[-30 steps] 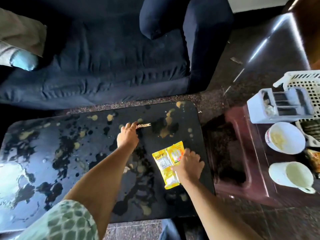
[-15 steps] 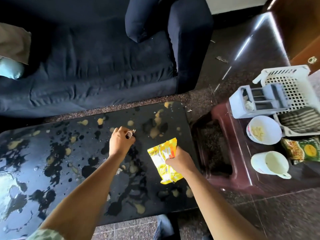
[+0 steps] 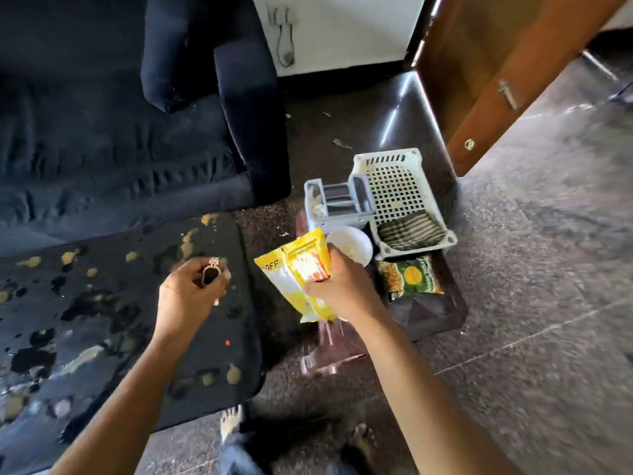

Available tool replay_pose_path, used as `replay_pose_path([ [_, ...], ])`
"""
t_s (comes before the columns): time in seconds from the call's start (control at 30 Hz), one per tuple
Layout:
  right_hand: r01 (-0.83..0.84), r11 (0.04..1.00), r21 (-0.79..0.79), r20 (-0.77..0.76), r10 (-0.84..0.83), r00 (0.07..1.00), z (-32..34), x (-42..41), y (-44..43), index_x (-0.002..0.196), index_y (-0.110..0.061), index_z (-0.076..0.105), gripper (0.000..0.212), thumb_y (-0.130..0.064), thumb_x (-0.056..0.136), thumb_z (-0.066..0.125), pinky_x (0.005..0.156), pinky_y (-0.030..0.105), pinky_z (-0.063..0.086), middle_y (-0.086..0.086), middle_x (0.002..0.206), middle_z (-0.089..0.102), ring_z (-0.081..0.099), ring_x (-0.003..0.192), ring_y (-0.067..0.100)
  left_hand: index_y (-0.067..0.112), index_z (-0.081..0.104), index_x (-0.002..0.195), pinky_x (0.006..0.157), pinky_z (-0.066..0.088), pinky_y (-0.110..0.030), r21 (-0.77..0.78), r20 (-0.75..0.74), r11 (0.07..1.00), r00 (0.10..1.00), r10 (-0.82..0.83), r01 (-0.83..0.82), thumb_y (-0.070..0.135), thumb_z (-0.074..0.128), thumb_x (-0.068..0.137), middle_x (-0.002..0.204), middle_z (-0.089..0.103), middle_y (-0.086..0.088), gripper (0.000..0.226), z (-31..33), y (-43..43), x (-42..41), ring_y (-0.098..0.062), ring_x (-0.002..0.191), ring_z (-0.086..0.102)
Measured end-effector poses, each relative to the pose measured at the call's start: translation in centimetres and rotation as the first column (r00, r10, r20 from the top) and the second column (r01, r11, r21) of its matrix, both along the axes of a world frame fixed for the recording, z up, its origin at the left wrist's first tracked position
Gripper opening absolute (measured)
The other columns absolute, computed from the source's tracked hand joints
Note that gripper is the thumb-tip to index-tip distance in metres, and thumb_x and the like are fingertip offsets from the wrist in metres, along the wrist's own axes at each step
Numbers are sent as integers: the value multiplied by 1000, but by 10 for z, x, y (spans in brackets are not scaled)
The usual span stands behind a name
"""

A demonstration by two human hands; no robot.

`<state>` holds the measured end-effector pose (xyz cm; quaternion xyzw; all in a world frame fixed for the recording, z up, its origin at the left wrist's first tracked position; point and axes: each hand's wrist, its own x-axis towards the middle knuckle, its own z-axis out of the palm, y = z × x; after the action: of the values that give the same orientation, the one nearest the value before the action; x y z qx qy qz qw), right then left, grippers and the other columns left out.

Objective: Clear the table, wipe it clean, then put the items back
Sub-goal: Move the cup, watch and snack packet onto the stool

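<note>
The yellow packet (image 3: pixel 298 275) is a glossy, crumpled pouch with white panels and a red patch on its front. The right hand (image 3: pixel 339 286) grips it by its right side, fingers curled round it, and holds it in the air past the desk's right edge, between the desk (image 3: pixel 102 275) and the maroon stool (image 3: pixel 428 313). The left hand (image 3: pixel 191 296) is above the desk's right end, fingers curled to pinch a small metallic bracelet (image 3: pixel 210 274) whose links catch the light.

On the packet only the letters "OFF" can be read, at its left edge; the finer print along its top is too small to tell. The green packet (image 3: pixel 414 277) on the stool carries a round yellow emblem, its writing unreadable.

The desk top is black and spattered with yellowish and dark stains. On the stool stand a white basket (image 3: pixel 390 157) holding a striped cloth (image 3: pixel 411 231), a grey holder (image 3: pixel 339 200) just beside it, and a white bowl (image 3: pixel 352 248) partly hidden behind the yellow packet. A dark blue sofa (image 3: pixel 102 149) runs along the desk's far edge, and a brown door (image 3: pixel 496 63) stands beyond the stool.
</note>
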<state>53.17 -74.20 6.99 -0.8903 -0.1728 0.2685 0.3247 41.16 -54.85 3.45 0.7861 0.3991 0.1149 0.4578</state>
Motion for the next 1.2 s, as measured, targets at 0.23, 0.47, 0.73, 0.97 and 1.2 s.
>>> replay_pose_path([
  [0.23,247,968,-52,189,-234,954,26,70,-141,109,-14,54,30,-23,82,63,71,37,48,12,97,65,61,90,35,19,66,93,46,48,-20,-240,158,955,978,-137,173,11,69,84,68,66,4,13,34,-104,58,-8,48,60],
  [0.47,127,988,-90,622,-43,782,-28,99,-188,94,-3,63,30,-3,67,75,64,43,49,16,86,65,58,85,38,17,68,98,53,51,-22,-467,150,831,953,-262,302,2,67,84,68,64,3,20,34,-158,90,-12,51,57],
  [0.73,-141,936,-323,786,348,511,-128,87,-189,115,-22,65,34,-16,86,48,87,42,40,-5,109,66,50,103,22,16,68,101,53,50,-22,-522,89,805,956,-278,283,-2,63,85,73,63,-3,24,18,-175,96,-14,52,58],
  [0.97,-231,876,-424,633,469,616,-144,71,-205,133,-18,53,65,-21,69,67,97,43,33,2,132,56,47,117,23,15,67,102,56,51,-22,-568,71,768,947,-313,296,-10,60,83,78,60,-7,32,11,-180,98,-17,58,58],
  [1.2,-236,878,-417,633,467,618,-140,69,-213,139,-17,41,79,-16,66,73,101,48,39,2,139,50,41,124,21,8,62,115,62,53,-20,-591,39,717,900,-434,371,-17,61,78,88,64,-8,44,7,-194,104,-10,63,62],
])
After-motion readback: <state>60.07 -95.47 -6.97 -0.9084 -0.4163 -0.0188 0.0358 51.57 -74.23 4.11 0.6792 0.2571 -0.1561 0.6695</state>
